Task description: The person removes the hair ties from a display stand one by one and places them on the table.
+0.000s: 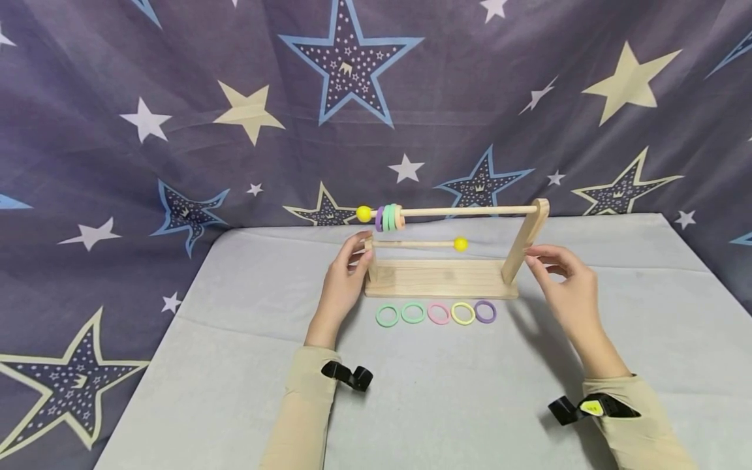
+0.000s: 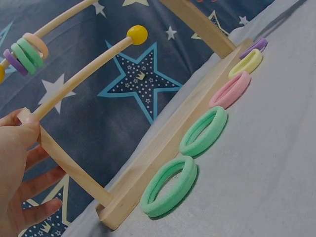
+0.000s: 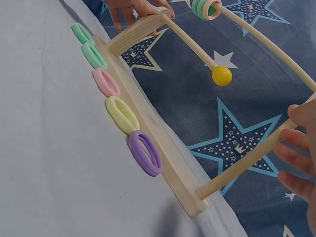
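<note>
A wooden stand (image 1: 440, 279) with two rods sits on the table. My left hand (image 1: 345, 277) pinches the top of its short post (image 2: 74, 165) between thumb and fingers. On the other side, my right hand (image 1: 566, 290) holds the edge of the tall post (image 1: 525, 241) with thumb and fingertips. The upper rod (image 1: 470, 211) carries purple, green and peach hair ties (image 2: 27, 53) near its yellow ball end (image 1: 363, 214). No hair tie hangs on the lower rod (image 1: 414, 244), which ends in a yellow ball (image 3: 221, 76).
In front of the base lies a row of hair ties: two green ones (image 1: 387, 316), a pink one (image 1: 438, 313), a yellow one (image 1: 463, 314) and a purple one (image 1: 485, 312). A grey cloth covers the table (image 1: 446, 391). Behind hangs a star-patterned curtain (image 1: 458, 85).
</note>
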A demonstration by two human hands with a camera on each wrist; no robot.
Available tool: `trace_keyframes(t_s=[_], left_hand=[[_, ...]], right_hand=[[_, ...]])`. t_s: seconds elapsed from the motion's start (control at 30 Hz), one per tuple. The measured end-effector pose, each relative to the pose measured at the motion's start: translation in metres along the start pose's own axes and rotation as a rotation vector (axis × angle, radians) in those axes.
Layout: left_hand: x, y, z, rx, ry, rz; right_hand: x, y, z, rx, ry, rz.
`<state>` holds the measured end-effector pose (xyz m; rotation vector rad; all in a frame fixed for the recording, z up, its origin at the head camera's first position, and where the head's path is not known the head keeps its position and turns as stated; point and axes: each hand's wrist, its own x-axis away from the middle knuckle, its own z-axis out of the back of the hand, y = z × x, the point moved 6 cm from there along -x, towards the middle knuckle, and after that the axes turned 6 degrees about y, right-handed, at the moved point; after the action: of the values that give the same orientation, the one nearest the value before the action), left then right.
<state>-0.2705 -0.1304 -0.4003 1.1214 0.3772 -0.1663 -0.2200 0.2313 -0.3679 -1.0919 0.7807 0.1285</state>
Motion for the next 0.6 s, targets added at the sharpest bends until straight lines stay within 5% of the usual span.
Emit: trace_keyframes(t_s=[0.4, 0.6], left_hand=[[-0.001, 0.000, 0.000, 0.011, -0.002, 0.002], [0.000, 0.000, 0.000, 0.011, -0.002, 0.006]], right_hand=[[-0.002, 0.012, 0.007, 0.025, 0.067, -0.142], [0.002, 0.024, 0.003, 0.029, 0.004, -0.241]])
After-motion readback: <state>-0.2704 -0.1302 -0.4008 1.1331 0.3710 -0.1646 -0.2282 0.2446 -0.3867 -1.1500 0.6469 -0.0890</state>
